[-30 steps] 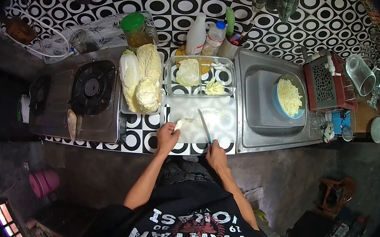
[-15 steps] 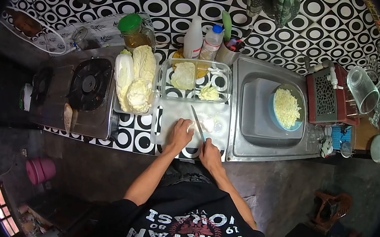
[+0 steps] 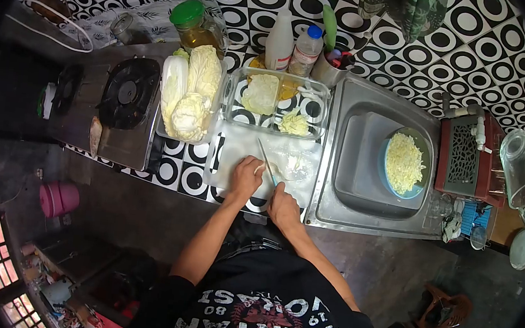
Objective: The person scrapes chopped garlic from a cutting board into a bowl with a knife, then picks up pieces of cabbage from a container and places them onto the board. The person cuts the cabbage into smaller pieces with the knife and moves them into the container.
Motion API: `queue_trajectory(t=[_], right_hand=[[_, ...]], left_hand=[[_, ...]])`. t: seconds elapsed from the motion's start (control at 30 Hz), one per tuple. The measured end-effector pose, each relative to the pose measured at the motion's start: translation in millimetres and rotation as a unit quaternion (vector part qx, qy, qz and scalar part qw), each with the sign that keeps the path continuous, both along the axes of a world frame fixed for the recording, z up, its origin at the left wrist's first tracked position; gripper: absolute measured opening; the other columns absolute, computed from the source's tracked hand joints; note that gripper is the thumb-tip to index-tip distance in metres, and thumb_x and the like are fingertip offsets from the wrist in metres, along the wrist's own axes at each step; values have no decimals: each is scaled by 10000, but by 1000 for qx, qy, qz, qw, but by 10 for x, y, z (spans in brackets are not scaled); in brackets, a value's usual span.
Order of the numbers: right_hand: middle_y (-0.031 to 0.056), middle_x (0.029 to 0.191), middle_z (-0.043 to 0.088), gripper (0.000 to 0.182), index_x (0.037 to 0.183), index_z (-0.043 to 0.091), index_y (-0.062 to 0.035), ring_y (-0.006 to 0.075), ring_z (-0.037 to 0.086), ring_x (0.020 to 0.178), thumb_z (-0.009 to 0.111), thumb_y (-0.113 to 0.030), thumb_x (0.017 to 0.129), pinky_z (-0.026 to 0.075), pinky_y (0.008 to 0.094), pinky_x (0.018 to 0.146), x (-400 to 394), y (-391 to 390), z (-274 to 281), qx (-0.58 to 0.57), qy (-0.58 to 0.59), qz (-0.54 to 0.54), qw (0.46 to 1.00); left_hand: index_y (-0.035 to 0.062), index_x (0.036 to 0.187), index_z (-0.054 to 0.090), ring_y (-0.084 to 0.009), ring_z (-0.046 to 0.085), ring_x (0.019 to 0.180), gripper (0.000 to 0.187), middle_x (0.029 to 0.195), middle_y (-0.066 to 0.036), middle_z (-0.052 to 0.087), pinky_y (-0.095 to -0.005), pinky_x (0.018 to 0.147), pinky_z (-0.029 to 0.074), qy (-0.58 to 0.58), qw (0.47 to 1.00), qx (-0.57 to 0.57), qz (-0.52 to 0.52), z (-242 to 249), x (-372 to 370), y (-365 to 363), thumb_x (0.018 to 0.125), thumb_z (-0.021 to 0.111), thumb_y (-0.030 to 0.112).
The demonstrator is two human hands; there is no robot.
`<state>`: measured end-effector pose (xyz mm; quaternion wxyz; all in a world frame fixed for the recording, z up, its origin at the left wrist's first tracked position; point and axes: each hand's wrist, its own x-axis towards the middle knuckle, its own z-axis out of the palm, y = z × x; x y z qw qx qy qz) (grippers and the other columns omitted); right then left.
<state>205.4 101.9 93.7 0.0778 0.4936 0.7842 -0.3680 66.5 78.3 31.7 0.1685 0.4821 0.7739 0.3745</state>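
Observation:
My right hand (image 3: 285, 205) is wrapped around the blue handle of a kitchen knife (image 3: 267, 158), its blade slanting away to the upper left over a translucent cutting board (image 3: 226, 160). Close to the blade's left side, my left hand (image 3: 247, 176) has its fingers bent down on a small pale piece, mostly hidden under the fingertips. To the right of the knife lie small whitish cut bits (image 3: 295, 163). Behind the board stands a clear divided container (image 3: 247, 123) with a pale leafy piece (image 3: 260, 94) and yellowish shreds (image 3: 294, 122) inside.
At left, a tub holds napa cabbage (image 3: 203, 73) and a cauliflower-like head (image 3: 190, 117), beside a gas stove (image 3: 127, 93). In the sink (image 3: 343, 197) at right sits a bowl of chopped pale vegetable (image 3: 404, 163). Bottles (image 3: 280, 42) and a green-lidded jar (image 3: 188, 14) stand behind.
The camera view has turned and shifted slightly. Both hands stay at the board, the knife still in my right hand and my left hand still beside the blade.

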Motion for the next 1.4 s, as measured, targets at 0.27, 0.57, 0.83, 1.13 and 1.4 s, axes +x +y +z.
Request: queue_trajectory(t=[0.27, 0.57, 0.83, 1.13, 1.4], right_hand=[[283, 761, 604, 392, 985, 379, 45, 447, 611, 762, 632, -84, 715, 505, 484, 678, -64, 53, -57, -22, -26, 20, 999], [297, 744, 595, 324, 970, 367, 36, 463, 598, 741, 570, -133, 782, 490, 511, 668, -51, 44, -178, -1, -29, 14, 999], [274, 782, 615, 308, 961, 387, 24, 419, 622, 774, 580, -110, 763, 508, 474, 697, -57, 130, -215, 0, -58, 63, 996], [275, 792, 617, 261, 969, 388, 26, 429, 613, 778, 515, -101, 779, 496, 479, 705, -159, 141, -199, 11, -56, 37, 998], [283, 794, 610, 291, 987, 400, 33, 432, 609, 783, 528, -120, 775, 489, 487, 715, -114, 126, -239, 12, -14, 6, 1000]], left_hand=[[27, 822, 634, -331, 567, 789, 136, 825, -116, 594, -397, 710, 461, -18, 1000, -13, 17, 25, 0, 25, 688, 628, 11], [-5, 797, 635, -354, 586, 790, 134, 840, -173, 596, -399, 687, 468, -60, 991, -121, -3, 157, -102, 154, 664, 633, 11], [-6, 802, 643, -366, 590, 809, 149, 857, -189, 606, -416, 709, 472, -68, 985, -156, -25, 166, -158, 198, 668, 646, 60], [12, 827, 650, -311, 616, 746, 164, 796, -167, 625, -369, 688, 485, -28, 993, -106, -50, -12, -170, 119, 689, 688, 91], [-5, 863, 658, -199, 645, 680, 253, 756, -123, 669, -290, 633, 499, -173, 979, -109, 22, 167, -423, -7, 705, 742, 174]])
